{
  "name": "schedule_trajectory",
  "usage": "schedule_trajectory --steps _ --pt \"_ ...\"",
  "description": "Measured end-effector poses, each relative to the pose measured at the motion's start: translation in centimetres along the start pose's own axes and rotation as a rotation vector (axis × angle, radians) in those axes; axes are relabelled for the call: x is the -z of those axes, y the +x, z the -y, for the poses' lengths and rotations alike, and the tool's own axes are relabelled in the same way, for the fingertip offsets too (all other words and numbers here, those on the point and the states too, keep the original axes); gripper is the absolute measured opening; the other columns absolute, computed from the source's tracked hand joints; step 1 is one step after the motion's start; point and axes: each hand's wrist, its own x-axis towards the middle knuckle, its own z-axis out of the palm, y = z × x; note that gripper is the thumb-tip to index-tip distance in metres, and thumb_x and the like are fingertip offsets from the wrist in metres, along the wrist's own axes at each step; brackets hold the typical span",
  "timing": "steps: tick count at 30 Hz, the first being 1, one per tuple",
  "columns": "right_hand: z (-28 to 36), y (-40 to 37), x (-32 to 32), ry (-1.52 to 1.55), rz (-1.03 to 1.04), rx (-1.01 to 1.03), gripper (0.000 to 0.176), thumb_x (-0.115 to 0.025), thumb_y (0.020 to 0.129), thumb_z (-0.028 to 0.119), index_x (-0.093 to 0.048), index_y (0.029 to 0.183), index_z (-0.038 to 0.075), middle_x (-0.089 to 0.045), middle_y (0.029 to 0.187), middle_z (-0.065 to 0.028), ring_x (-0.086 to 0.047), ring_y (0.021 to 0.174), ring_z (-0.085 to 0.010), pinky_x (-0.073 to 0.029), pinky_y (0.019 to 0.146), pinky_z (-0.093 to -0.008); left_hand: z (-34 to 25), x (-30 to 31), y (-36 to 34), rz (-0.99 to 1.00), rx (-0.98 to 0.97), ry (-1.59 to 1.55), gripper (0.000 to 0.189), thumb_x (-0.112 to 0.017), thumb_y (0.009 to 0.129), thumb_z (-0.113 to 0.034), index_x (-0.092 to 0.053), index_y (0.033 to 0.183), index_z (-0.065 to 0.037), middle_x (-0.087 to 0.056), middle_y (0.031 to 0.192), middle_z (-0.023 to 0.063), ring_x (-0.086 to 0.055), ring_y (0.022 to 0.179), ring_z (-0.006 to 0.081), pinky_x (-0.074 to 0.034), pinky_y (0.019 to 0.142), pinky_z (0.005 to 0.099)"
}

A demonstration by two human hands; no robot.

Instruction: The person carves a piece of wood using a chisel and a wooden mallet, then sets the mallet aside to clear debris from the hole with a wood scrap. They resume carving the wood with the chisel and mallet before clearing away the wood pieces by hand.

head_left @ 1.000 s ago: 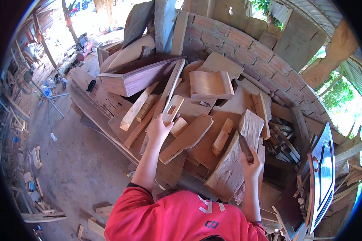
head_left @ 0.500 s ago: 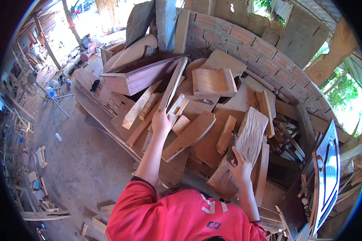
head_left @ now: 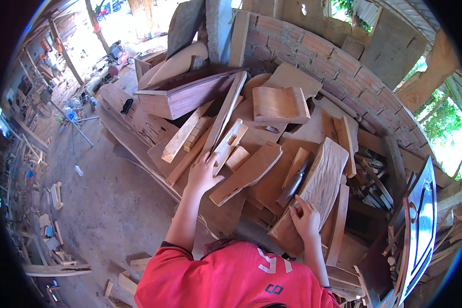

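Observation:
My left hand (head_left: 203, 175) has its thumb spread, fingertips at the lower end of a slotted light wooden piece (head_left: 229, 146), beside a long narrow board (head_left: 226, 114). Whether it bears on the piece is unclear. My right hand (head_left: 306, 219), fingers slightly curled and thumb apart, is over the lower part of a thick, rough-grained plank (head_left: 324, 172); nothing shows in its grasp. Just above that hand, a dark bottle-shaped object (head_left: 291, 188) lies along the plank's left edge. A flat curved-edge board (head_left: 247, 174) sits between the hands.
A reddish wooden box (head_left: 172, 104) and a scooped wooden block (head_left: 281, 104) lie on the far side of the pile. Behind runs a brick wall (head_left: 344, 72). A glossy dark panel (head_left: 420, 226) leans at the right. Wood scraps lie on the floor (head_left: 113, 205).
My right hand has come off the dark bottle-shaped object and sits lower on the plank. My left hand has moved down along the slotted piece, its fingers more spread. The view has shifted slightly.

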Motion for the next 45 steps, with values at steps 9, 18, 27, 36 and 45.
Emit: schedule_trajectory --steps 9,18,27,36,45 --pt "-0.4 0.1 0.3 -0.013 0.026 -0.066 0.04 -0.068 0.074 0.016 -0.06 0.111 0.007 -0.054 0.062 -0.0069 -0.053 0.053 -0.0207 -0.044 0.054 -0.034 1.5 -0.6 1.6 -0.118 0.024 -0.229 0.056 -0.07 0.07 -0.01 -0.046 0.119 -0.002 -0.052 0.112 0.0203 -0.05 0.105 0.0364 -0.042 0.089 0.0411" --pt "-2.6 -2.6 4.6 0.254 -0.077 -0.227 0.047 -0.065 0.079 0.011 -0.05 0.123 0.004 -0.057 0.067 -0.0065 -0.054 0.058 -0.0134 -0.045 0.057 -0.0259 -2.3 -0.3 0.9 -0.144 -0.108 -0.243 0.046 -0.067 0.077 -0.021 -0.052 0.115 0.001 -0.051 0.118 0.0214 -0.049 0.109 0.0358 -0.041 0.091 0.0408" --pt "-3.3 -8.9 6.1 0.067 -0.245 -0.51 0.05 -0.066 0.079 0.016 -0.048 0.124 0.004 -0.055 0.064 -0.0081 -0.053 0.056 -0.0169 -0.044 0.055 -0.0301 -11.2 1.5 -2.4 0.253 -0.19 -0.519 0.048 -0.065 0.081 -0.029 -0.053 0.118 -0.001 -0.066 0.08 0.0114 -0.065 0.073 0.0225 -0.049 0.066 0.0329" --pt "0.6 -11.7 2.8 0.034 0.017 -0.66 0.075 -0.058 0.083 0.037 -0.024 0.138 -0.001 -0.054 0.111 -0.0308 -0.053 0.106 -0.0408 -0.04 0.091 -0.0423 -17.4 -4.2 -8.3 0.629 -0.165 -0.346 0.099 -0.058 0.081 -0.048 0.002 0.136 0.009 -0.06 0.073 0.0299 -0.061 0.072 0.0431 -0.049 0.064 0.0457" --pt "-0.3 -13.1 0.7 0.53 -0.059 -0.642 0.074 -0.057 0.085 0.028 -0.017 0.139 -0.002 -0.047 0.126 -0.025 -0.045 0.12 -0.0286 -0.034 0.098 -0.032 -15.8 -4.5 -9.3 0.489 -0.29 -0.545 0.113 -0.071 0.075 -0.033 0.017 0.135 0.005 -0.046 0.049 0.0124 -0.049 0.042 0.0234 -0.038 0.044 0.0334"
